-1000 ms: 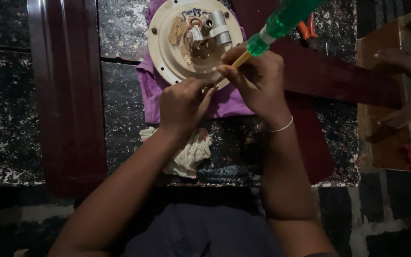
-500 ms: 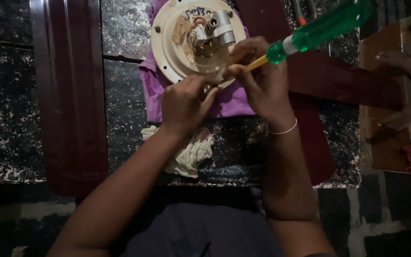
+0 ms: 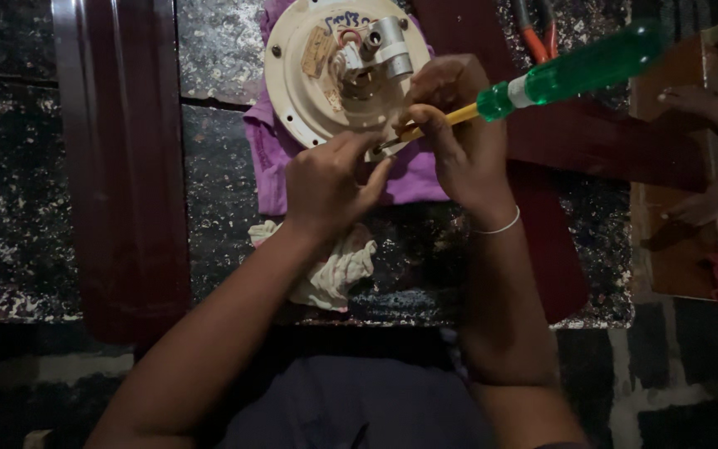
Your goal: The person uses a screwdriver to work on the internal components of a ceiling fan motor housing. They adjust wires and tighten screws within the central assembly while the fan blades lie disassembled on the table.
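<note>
A round cream motor housing (image 3: 309, 100) with a metal shaft on top lies on a purple cloth (image 3: 269, 158). My right hand (image 3: 459, 141) grips the yellow shank of a screwdriver with a green handle (image 3: 579, 71). Its tip rests at the housing's near rim. My left hand (image 3: 326, 179) sits beside that tip, fingers pinched together at the rim; whether they hold something small I cannot tell.
A dark red fan blade (image 3: 122, 166) lies at the left, another (image 3: 600, 145) runs to the right. A white rag (image 3: 334, 270) sits under my left wrist. Orange-handled pliers (image 3: 533, 25) lie at the top. Another person's hands (image 3: 708, 108) rest on a wooden board at the right.
The screwdriver handle has swung lower and further right. Both hands have stayed at the housing's near rim.
</note>
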